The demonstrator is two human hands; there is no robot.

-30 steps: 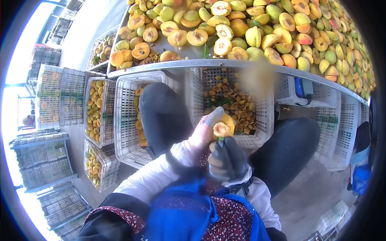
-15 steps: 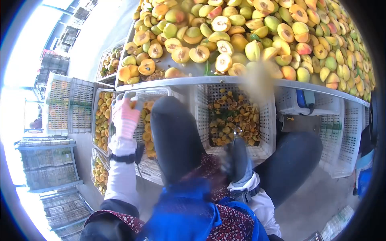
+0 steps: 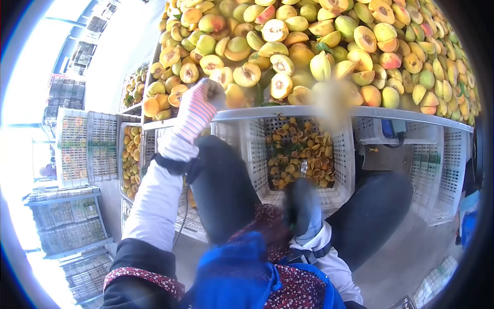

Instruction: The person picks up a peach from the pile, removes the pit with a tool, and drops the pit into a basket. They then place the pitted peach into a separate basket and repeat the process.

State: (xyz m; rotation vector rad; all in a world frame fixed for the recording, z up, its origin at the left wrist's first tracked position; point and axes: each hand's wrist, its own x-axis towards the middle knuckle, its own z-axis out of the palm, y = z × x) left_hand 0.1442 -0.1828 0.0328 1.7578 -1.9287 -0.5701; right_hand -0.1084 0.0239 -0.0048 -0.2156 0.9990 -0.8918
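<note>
My left hand (image 3: 199,105), in a pink-and-white striped glove with grey fingers, is at the near edge of the metal table (image 3: 288,110). Its fingers curl down beside halved yellow peaches (image 3: 247,75); whatever they hold is hidden. Low in front of my body, my right hand (image 3: 304,208) wears a grey glove and is blurred. It grips a small tool with a shiny metal tip (image 3: 303,168), whose exact kind I cannot make out. The tip points over a white crate (image 3: 259,154) holding small orange-brown peach scraps (image 3: 293,147).
Crates of peach halves (image 3: 131,154) stand to the left, one partly behind my left knee (image 3: 221,175). Stacked crates (image 3: 87,144) are farther left. White crates (image 3: 427,170) stand under the table at right. A blurred smudge covers part of the view near the table edge.
My left hand has moved from over the left crate, where its fingers were spread, up and right to the peaches at the table edge, and its fingers have curled. My right hand stays low.
</note>
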